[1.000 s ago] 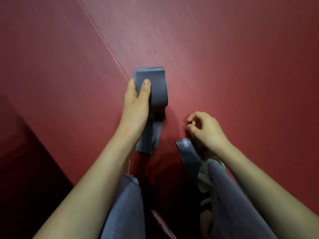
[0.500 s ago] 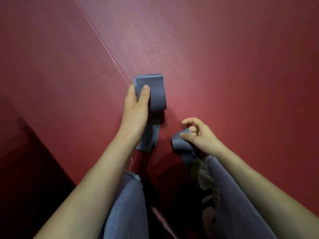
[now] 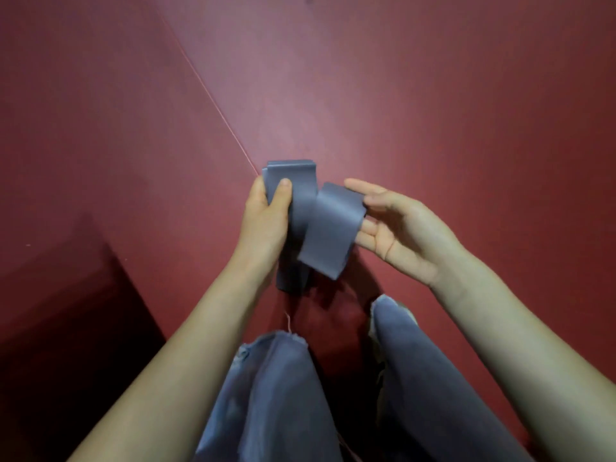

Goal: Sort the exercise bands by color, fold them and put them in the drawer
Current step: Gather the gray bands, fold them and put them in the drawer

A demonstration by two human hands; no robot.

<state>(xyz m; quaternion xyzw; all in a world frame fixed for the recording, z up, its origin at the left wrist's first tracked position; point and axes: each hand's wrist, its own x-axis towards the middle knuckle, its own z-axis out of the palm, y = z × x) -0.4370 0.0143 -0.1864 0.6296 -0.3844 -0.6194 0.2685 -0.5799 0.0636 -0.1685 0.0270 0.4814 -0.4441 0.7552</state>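
A grey exercise band is held in folds above the red mat. My left hand grips the folded stack, thumb pressed on its front. The band's free end forms a loop that hangs to the right of the stack and drapes over the fingers of my right hand. That hand is palm up with straight fingers, the fingertips hidden behind the loop. A lower fold dangles below my left wrist.
Red floor mat fills the view, with a thin seam running diagonally to the band. A dark shadowed area lies at the lower left. My jeans-clad legs are at the bottom.
My right hand lifted the band's loose end off the floor and carried it up to the stack in my left hand. Its fingers went from pinching to straight.
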